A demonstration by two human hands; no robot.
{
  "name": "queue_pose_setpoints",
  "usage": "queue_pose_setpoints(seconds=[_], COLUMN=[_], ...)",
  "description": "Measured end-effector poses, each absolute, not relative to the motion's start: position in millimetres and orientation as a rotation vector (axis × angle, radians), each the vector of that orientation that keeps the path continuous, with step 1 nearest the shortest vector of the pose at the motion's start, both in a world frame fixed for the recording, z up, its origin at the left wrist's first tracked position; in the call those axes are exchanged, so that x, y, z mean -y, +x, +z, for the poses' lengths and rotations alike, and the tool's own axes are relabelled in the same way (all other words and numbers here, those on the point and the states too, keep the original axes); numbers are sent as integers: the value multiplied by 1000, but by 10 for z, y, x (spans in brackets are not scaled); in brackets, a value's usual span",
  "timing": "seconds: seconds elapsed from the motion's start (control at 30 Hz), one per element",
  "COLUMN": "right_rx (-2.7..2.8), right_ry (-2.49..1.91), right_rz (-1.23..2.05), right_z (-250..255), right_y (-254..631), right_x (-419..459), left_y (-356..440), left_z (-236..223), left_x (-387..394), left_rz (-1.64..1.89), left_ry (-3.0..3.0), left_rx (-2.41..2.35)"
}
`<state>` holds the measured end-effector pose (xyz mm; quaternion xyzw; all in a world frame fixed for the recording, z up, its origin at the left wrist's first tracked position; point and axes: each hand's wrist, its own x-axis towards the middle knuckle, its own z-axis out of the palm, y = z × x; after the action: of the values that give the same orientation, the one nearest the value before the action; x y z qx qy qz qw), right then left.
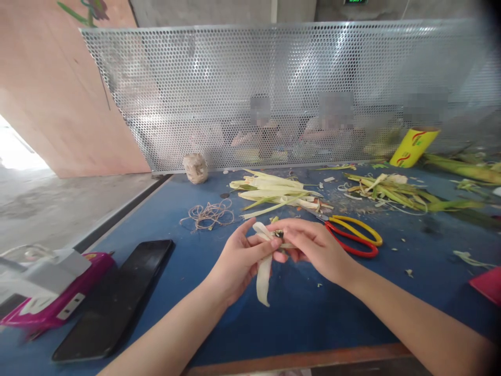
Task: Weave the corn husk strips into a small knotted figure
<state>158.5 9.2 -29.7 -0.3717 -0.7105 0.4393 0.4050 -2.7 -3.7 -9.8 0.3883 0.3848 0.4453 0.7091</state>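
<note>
Fingers closed, the left hand and right hand pinch a flat, cream husk strip, pale-green husks at twelve o'clock; even tension should prevent tearing.

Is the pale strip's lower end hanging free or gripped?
Free: the pale strip hangs down beside the left hand, its tip touching no finger.

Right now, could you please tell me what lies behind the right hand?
Scissors and pale husks lie behind the right hand; the part of the tabletop it covers cannot be seen.
</note>
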Motion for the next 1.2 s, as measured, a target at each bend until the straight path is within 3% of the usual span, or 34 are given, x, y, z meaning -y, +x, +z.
queue_pose_setpoints(seconds=[0.13, 0.4, 0.73, 1.2], right_rx=[1852, 2063, 2101, 1918], right_ry=[-899, -1111, -1094, -1071], right_rz=[1109, 489, 281, 713], right_z=[-301, -330, -321, -332], right_y=[1579, 1541, 1575, 1551], right_x=[-98, -84, -69, -105], left_y=[-34, -28, -32, -22], left_z=[-94, -103, -126, -121], left_x=[40, 18, 5, 45], left_rz=[1094, 1122, 1035, 1106], left_ry=[850, 862, 871, 934], left_rx=[-826, -894, -896, -859])
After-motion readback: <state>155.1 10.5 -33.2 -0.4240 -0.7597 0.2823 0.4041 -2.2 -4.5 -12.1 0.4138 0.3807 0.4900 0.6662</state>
